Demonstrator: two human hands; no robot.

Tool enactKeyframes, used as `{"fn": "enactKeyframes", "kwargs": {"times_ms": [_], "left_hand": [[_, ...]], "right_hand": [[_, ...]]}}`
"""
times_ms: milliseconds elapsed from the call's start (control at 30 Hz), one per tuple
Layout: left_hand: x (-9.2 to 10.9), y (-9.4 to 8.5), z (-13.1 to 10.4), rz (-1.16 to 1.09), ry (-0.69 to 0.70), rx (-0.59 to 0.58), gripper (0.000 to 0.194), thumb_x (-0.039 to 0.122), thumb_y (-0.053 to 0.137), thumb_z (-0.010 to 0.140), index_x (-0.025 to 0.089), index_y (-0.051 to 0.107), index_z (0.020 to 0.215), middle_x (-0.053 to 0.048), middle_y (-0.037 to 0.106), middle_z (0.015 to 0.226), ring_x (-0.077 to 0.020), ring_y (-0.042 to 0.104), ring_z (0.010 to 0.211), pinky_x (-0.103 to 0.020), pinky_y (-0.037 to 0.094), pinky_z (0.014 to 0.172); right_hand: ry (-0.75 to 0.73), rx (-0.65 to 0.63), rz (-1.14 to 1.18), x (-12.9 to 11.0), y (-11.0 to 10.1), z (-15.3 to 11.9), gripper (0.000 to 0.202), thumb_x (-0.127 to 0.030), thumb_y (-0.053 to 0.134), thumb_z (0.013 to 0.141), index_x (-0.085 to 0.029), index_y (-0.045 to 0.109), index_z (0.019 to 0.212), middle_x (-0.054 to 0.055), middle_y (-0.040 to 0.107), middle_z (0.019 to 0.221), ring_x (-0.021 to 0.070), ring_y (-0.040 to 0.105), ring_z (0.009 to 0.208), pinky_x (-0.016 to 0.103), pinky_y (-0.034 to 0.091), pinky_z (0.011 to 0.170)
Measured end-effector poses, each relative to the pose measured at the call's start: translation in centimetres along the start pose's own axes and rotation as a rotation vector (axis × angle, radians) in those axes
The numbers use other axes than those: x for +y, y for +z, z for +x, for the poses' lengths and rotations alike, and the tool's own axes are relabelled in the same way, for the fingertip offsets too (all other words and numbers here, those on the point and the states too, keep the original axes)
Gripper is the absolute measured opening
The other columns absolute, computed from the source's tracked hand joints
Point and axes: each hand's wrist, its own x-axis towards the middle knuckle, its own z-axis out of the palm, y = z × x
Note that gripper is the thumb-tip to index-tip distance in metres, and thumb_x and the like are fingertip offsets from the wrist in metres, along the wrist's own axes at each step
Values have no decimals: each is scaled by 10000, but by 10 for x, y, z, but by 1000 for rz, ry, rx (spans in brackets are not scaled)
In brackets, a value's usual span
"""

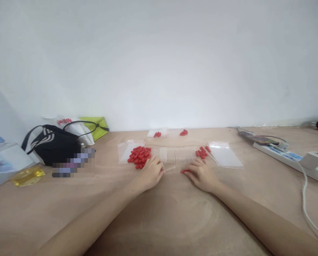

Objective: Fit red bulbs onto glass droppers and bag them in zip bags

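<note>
Pinched in my left hand [151, 174] is a thin pale dropper tube [171, 169], its free end pointing right. The fingers of my right hand [203, 176] are closed on a small red rubber bulb [184, 171], a short gap from the tube. Beyond both hands a row of thin clear tubes [181, 155] lies side by side. A heap of red bulbs [138, 155] is beside my left hand. Past my right hand are several red-ended pieces [202, 153], some with a tube attached.
Clear plastic bags [229, 156] lie right and left of the row. Small groups of red bulbs [184, 132] sit near the wall. A power strip [278, 151] with a phone and white cable is at right. A black bag [56, 147] and yellow bottle [28, 176] are at left.
</note>
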Motion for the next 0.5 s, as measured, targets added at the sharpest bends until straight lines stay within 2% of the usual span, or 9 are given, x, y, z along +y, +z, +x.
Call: {"fn": "enactKeyframes", "kwargs": {"times_ms": [67, 167, 300, 433, 500], "left_hand": [[-1, 2, -9, -44, 10, -14, 80, 163, 493, 779, 166, 547, 720, -50, 501, 851, -201, 451, 839, -327, 348, 756], [-3, 3, -10, -119, -23, -23, 19, 183, 527, 757, 181, 543, 748, -37, 508, 853, -208, 454, 856, -340, 339, 758], [-1, 10, -4, -258, -60, -21, 107, 260, 573, 729, 189, 539, 800, -29, 522, 864, -209, 470, 864, -348, 346, 766], [3, 27, -2, -351, -76, 59, 59, 209, 549, 746, 174, 520, 708, -23, 535, 808, -184, 492, 813, -314, 363, 741], [3, 34, -4, -356, -78, 115, 56, 203, 524, 768, 176, 510, 721, -18, 546, 794, -181, 492, 811, -315, 353, 743]], "right_hand": [[-11, 2, 3, 0, 1, 0, 184, -283, 452, 805, -261, 629, 848, 29, 616, 797, 179, 485, 773, 359, 307, 741], [-8, 15, 17, 1, 0, -1, 194, -312, 459, 801, -257, 635, 859, 39, 614, 790, 180, 491, 773, 363, 322, 740], [4, 9, 65, 1, 2, 1, 197, -331, 489, 781, -257, 630, 896, 42, 610, 826, 188, 501, 794, 362, 359, 736], [55, 0, 229, -1, 9, 5, 181, -272, 468, 793, -226, 644, 798, 44, 589, 780, 167, 523, 758, 309, 410, 687], [107, 20, 312, -5, 11, 7, 179, -248, 459, 793, -207, 633, 778, 42, 570, 753, 156, 528, 725, 293, 425, 668]]}}
